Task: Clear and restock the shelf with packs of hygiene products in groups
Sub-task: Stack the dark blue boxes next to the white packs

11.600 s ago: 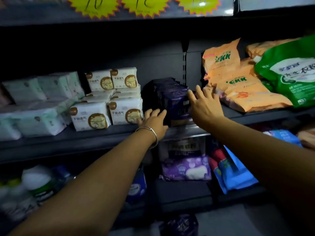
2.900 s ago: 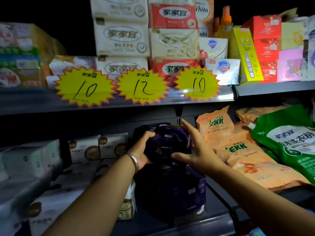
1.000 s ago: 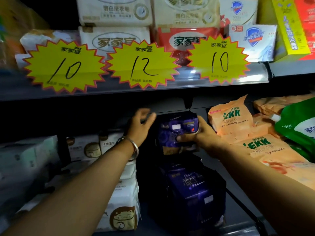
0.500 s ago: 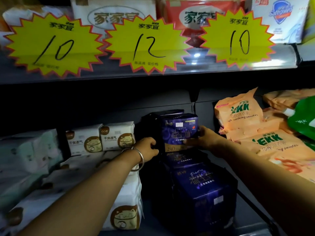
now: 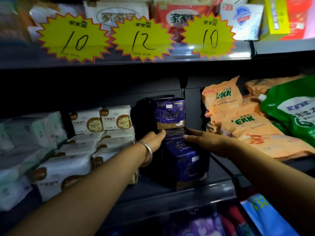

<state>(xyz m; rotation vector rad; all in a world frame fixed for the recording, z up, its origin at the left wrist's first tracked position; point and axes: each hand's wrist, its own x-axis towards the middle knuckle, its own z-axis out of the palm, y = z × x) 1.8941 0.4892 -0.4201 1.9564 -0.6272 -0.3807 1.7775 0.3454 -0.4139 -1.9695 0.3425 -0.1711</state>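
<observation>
White packs (image 5: 85, 133) are sitting grouped at the left of the shelf (image 5: 170, 189). The left hand (image 5: 154, 139) is touching the upright purple pack (image 5: 169, 114) atop the dark stack (image 5: 184, 164); whether it is gripping, I cannot tell. The right hand (image 5: 209, 142) is hovering open-fingered beside it. Restocking looks largely done, judging by the filled shelf.

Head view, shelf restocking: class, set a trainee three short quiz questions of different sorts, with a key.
1. True or false: the top purple pack stands upright on the purple stack.
2. What lies right of that stack? A) orange bags B) bottles
3. Fill in: the middle yellow price tag reads ___.

Key: 1 true. 2 A, the orange bags. 3 12.
</observation>
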